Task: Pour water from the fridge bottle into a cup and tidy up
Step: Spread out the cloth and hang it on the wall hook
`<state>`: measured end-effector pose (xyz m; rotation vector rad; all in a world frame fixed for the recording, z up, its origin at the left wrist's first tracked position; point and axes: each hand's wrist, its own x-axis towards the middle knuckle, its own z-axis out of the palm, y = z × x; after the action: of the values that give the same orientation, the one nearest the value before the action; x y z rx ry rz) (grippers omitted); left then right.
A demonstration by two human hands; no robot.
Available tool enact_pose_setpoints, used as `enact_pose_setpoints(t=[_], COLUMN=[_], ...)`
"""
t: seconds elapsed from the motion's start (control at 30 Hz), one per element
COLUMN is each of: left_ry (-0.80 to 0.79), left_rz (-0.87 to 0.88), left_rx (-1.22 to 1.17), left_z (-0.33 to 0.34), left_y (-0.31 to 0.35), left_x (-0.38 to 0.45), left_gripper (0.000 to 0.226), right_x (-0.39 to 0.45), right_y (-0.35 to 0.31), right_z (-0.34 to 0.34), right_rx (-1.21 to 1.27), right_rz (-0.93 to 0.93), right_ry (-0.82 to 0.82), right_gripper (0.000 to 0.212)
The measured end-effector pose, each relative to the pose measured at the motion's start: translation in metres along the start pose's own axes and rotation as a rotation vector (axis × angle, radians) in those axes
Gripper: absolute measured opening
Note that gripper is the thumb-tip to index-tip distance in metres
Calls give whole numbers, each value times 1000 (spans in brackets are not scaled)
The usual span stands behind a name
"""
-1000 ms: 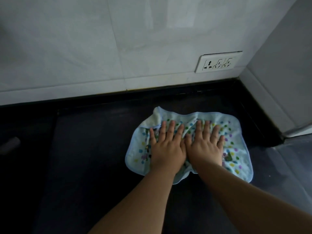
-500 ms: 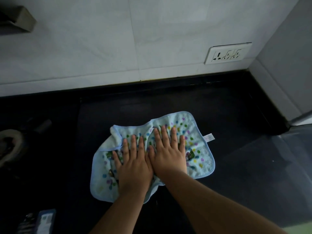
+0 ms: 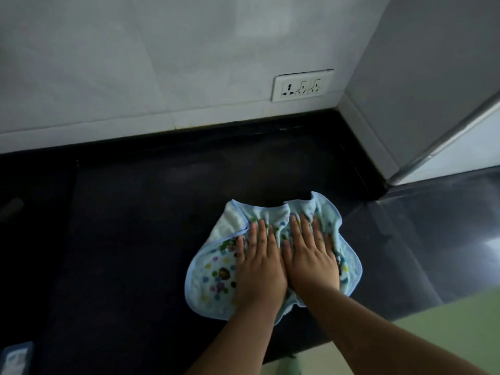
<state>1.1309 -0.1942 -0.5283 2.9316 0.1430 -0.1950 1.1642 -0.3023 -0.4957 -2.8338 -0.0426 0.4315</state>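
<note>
1. A light blue dotted cloth [image 3: 213, 280] lies bunched on the dark countertop [image 3: 121, 239], right of the frame's centre.
2. The left hand [image 3: 258, 269] and right hand [image 3: 311, 261] press it side by side, fingers straight and flat.
3. A wall socket [image 3: 302, 85] sits in the upper right.

Wall socket [image 3: 302, 86] — dark countertop [image 3: 135, 239]

The cloth [image 3: 216, 277] is pale blue with a slightly deeper blue hem, scattered with small dots in green, purple, yellow, blue and black. The desk [image 3: 135, 239] is glossy black. The wall [image 3: 162, 63] is white tile, the socket plate [image 3: 303, 85] white with dark holes. A pale green floor [image 3: 446, 320] shows at lower right.
</note>
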Motion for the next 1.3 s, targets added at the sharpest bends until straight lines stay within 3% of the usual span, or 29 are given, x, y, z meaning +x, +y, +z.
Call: enact_pose_setpoints(t=[0.13,0.23,0.37,0.43,0.5,0.7,0.83,0.93,1.13,1.3], left_ry=[-73,-141,-377,-407,-366,-204,-80,59,40,154], left_rz=[65,49,-293,-457,-454,-198,3,51,191,220], left_rx=[-45,-261,-935,-1159,-1255,-1139,-1098,-1128,-1100,-960], left_z=[-11,-30,-96,-130,-166,-280,-353,-407,-478,-494], left_y=[1,0,-1,-5,-9,-3,6,12,6,-3], left_x=[-13,-24,-40,-51,-61,-89,-112,-128,-159,-169], left_gripper=[67,56,39,36,32,33,33,29,37,60], right_x=[-17,-33,-55,-71,-85,-113,-136,-159,-178,-195], right_y=[-3,-6,-18,-23,-27,-52,-80,-97,-120,-135], right_z=[-4,-14,-60,-85,-114,-205,-270,-315,-356,-369], right_rx=[2,65,243,423,478,680,790,895,1045,1020], right_rz=[-16,4,18,54,12,-91,-251,-324,-317,-349], right_ry=[-96,-195,-267,-151,-48,46,26,-54,-344,-355], right_gripper=[62,60,34,27,33,27,33,32,80,51])
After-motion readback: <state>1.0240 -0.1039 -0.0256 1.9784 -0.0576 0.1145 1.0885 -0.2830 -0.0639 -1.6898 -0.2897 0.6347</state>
